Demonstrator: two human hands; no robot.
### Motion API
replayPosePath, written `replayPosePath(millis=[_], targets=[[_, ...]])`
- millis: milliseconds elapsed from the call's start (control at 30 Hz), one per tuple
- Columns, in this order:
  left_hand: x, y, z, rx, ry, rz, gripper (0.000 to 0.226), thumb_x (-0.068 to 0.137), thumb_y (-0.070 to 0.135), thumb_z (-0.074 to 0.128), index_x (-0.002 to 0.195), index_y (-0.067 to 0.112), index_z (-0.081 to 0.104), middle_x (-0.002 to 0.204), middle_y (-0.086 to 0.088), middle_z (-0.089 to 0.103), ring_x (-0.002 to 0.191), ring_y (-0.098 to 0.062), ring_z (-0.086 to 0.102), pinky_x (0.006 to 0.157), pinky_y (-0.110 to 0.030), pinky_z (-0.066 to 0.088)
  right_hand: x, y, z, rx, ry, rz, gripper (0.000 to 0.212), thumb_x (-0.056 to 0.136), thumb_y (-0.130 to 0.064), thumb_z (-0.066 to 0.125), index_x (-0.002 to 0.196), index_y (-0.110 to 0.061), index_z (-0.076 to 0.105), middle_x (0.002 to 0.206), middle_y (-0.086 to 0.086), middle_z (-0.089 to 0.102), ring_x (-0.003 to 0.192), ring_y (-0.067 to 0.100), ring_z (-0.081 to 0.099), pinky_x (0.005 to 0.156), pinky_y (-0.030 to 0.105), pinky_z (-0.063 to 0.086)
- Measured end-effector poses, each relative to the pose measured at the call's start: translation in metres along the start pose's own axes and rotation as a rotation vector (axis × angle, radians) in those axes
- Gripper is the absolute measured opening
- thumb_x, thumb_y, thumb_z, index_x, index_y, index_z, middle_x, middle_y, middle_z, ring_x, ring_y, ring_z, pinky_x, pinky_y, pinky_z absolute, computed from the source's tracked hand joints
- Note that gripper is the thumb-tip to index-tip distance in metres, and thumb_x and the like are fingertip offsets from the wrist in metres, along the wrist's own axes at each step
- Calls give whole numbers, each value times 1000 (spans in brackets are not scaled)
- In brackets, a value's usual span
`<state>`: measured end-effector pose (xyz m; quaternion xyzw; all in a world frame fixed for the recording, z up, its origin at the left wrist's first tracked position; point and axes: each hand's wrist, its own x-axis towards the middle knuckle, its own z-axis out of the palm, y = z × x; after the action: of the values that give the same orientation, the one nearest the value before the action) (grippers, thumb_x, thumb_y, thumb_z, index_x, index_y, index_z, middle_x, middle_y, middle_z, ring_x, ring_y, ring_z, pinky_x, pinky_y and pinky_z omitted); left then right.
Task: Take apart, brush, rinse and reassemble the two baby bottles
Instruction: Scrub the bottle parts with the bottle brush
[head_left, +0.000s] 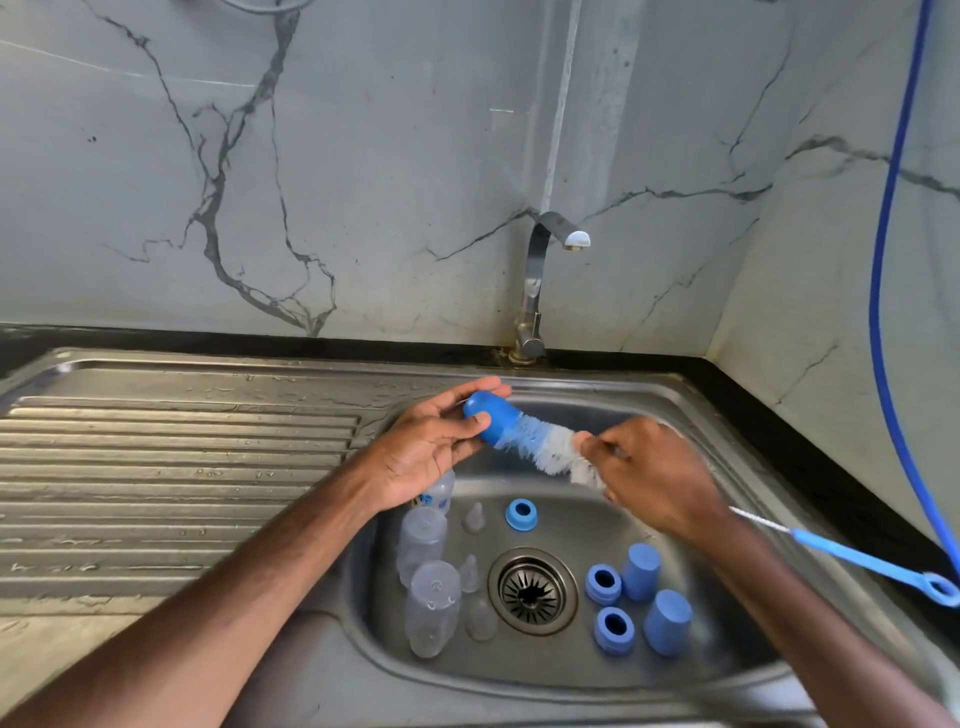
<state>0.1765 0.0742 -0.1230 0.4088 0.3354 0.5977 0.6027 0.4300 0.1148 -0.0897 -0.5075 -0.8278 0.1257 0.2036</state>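
Over the steel sink (649, 387), left hand (426, 447) pinches the blue cap (491, 418), right hand (654, 478) grips the brush (545, 444), bristles aimed left into its mouth.

No word, brand or number can be read anywhere here. One clear baby bottle (441, 491) lies in the sink (675, 397) just under the left hand (428, 447). It carries a small blue print (425, 500) on its wall, but the print is too small and partly covered, so no letters or figures can be told. Two other clear bottles (422, 540) (432, 605) lie near it in the sink and show faint marks on their walls. These marks are also not legible.
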Motion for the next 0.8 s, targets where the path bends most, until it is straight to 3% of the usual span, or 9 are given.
replayPosePath(millis=[67,133,233,333,433,533,633,700,800], targets=[[-1,2,2,-22,-108,11,52,97,-8,52,146,6,50,147,-7,59,136,-24,56,112,-37,45,5,9,-11,296,-127,76,66,104,-39,59,43,-20,46,39,-8,40,39,7,55,70,43,55],[-1,1,7,-8,-77,-4,48,95,2,60,143,8,54,143,-10,62,131,-25,60,109,-37,49,6,14,-19,449,-160,100,63,101,-42,64,43,-22,48,40,-1,39,34,6,37,62,34,44],[0,-4,14,116,203,-51,49,79,33,80,120,8,69,118,-17,74,103,-24,74,85,-31,63,0,10,-21,236,-28,-58,46,96,-54,63,70,-18,76,49,-6,63,33,8,33,44,14,29],[0,-9,11,328,423,-108,65,70,65,81,106,11,74,90,-13,79,74,-21,76,59,-24,61,-6,-4,-18,16,131,-168,24,87,-63,68,88,-42,79,54,-21,60,42,3,49,44,17,28],[3,-10,6,456,487,-143,73,74,82,67,105,16,74,85,-7,79,61,-17,71,49,-23,54,-8,-10,-13,-125,259,-241,28,85,-58,76,110,-46,77,61,-20,54,48,-2,42,47,21,26],[4,-10,6,368,407,-109,66,81,68,72,112,10,71,92,-11,79,72,-21,75,59,-23,59,-8,-8,-11,-196,265,-219,20,90,-59,71,95,-41,78,61,-17,56,52,-1,46,49,20,27],[2,-11,6,243,315,-61,50,84,42,80,118,7,69,107,-15,77,93,-27,77,74,-27,62,-4,-2,-6,-242,23,-140,44,93,-67,59,78,-27,68,66,-9,65,65,12,63,60,31,50],[2,-11,6,223,307,-39,49,83,37,82,119,7,69,107,-15,77,95,-27,77,75,-27,62,-3,0,-2,-227,-9,-155,46,94,-71,53,91,-28,69,79,-10,70,76,14,66,72,39,56],[4,-11,9,264,352,-12,56,78,46,84,117,9,71,98,-11,79,90,-24,78,72,-25,63,-2,-2,4,-201,93,-249,43,96,-67,53,127,-40,65,105,-15,74,94,15,70,76,35,55]])
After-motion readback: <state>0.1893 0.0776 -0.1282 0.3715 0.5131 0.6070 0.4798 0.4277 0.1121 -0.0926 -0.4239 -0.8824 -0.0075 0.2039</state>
